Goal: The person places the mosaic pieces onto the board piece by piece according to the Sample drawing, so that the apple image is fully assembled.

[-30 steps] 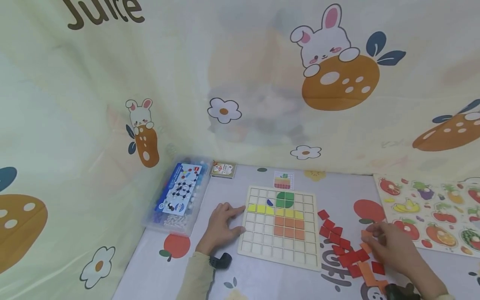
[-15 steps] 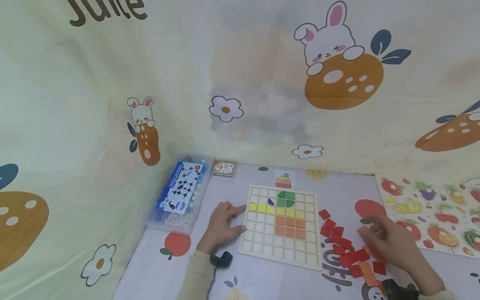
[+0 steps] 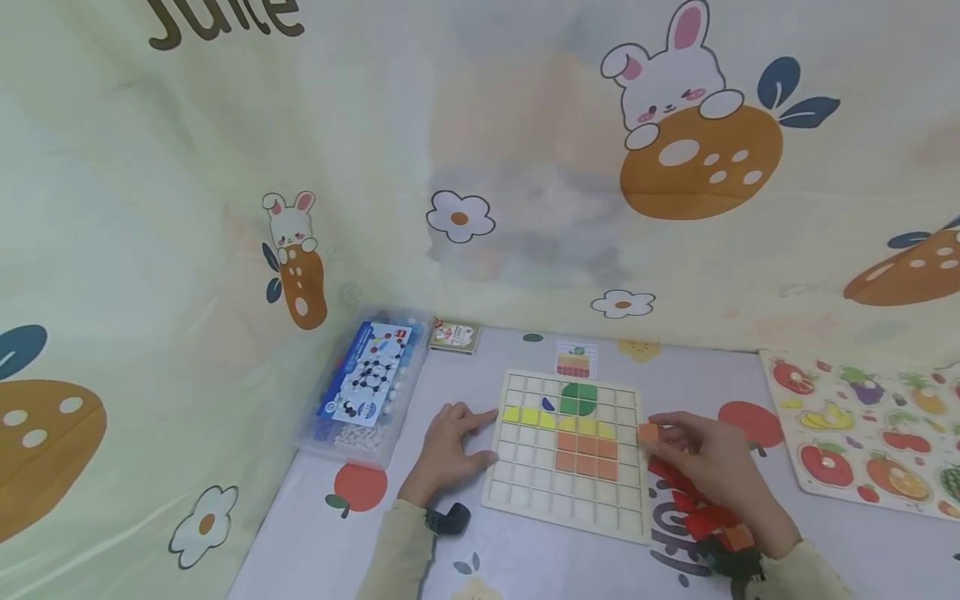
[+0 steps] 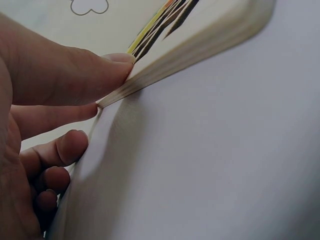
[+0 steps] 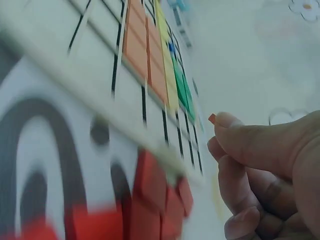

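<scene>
A pale gridded board (image 3: 525,498) lies on the table with rows of yellow tiles (image 3: 529,416) and orange tiles (image 3: 587,456) set in it. Green pieces (image 3: 578,399) and a small dark blue piece (image 3: 548,404) sit above them. My left hand (image 3: 442,454) touches the board's left edge with thumb and index finger spread along it. My right hand (image 3: 712,460) pinches an orange square tile (image 3: 648,433) beside the board's right edge; only a corner of this orange tile (image 5: 212,119) shows in the right wrist view. Under that hand lie loose red tiles (image 3: 701,523), partly hidden.
A small pattern card (image 3: 576,360) lies behind the board. On the left stand a clear plastic case (image 3: 367,383) and a small box (image 3: 454,337). A fruit puzzle board (image 3: 840,417) lies at the right. A printed curtain hangs along the back.
My right hand has picked up an orange tile from the loose pile and carried it left to the board's right edge. The left hand stays at the board's left edge.
</scene>
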Demonstrator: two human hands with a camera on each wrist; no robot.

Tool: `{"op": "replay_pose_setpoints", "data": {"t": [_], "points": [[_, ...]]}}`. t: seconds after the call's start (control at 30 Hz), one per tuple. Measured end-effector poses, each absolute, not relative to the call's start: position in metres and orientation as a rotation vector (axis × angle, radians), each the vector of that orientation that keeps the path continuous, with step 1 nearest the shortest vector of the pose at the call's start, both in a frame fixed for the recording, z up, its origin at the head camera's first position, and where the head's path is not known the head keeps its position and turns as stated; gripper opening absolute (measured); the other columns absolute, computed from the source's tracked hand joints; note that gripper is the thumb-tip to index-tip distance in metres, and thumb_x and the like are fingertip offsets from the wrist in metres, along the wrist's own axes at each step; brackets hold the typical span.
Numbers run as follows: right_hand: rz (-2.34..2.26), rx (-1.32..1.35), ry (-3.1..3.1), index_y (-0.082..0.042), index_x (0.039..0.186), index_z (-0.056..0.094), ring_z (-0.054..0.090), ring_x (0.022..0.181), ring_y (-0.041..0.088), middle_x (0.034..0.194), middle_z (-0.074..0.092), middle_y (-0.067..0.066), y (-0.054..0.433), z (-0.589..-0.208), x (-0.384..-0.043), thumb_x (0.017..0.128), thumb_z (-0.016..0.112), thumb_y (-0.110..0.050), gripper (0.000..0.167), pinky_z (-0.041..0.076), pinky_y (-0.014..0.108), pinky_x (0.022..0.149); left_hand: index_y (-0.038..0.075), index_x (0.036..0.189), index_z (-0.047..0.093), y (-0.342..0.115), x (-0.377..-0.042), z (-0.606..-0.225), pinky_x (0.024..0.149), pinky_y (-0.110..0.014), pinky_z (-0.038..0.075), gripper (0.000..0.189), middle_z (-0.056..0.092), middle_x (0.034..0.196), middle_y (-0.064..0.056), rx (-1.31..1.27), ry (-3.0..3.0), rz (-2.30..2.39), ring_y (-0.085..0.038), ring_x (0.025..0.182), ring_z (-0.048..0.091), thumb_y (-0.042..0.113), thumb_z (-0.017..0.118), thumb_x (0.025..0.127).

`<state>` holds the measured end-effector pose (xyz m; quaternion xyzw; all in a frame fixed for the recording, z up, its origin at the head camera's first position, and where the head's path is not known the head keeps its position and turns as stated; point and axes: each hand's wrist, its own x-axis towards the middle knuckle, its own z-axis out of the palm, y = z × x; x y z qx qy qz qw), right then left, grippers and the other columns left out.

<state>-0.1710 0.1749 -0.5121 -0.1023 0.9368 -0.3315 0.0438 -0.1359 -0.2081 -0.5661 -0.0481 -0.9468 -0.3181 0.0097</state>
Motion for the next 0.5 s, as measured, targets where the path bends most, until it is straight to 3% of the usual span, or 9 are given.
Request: {"op": "replay_pose_setpoints", "data": {"t": [0.2, 0.5], "points": [[-1.089, -0.359, 2.782, -0.011, 0.124, 0.076, 0.061, 0.081, 0.018, 0.097, 0.075, 0.004, 0.135, -0.51, -0.174, 0.086, 0.089, -0.033, 0.046, 0.048, 0.025, 0.06, 0.028, 0.144, 0.068, -0.208, -0.136, -0.566, 0.082, -0.03, 0.035, 0.064, 0.048, 0.094, 0.008, -0.158, -2.952, -0.988, -0.01, 0.092, 0.04, 0.03, 0.084, 0.082], [-1.137, -0.555, 2.774, -0.018, 0.112, 0.083, 0.053, 0.082, 0.017, 0.093, 0.067, -0.002, 0.089, -0.525, -0.181, 0.082, 0.092, -0.031, 0.034, 0.043, 0.028, 0.068, 0.028, 0.144, 0.068, -0.209, -0.137, -0.568, 0.081, -0.03, 0.035, 0.064, 0.048, 0.093, 0.008, -0.158, -2.943, -1.017, -0.01, 0.091, 0.039, 0.03, 0.085, 0.081]]}}
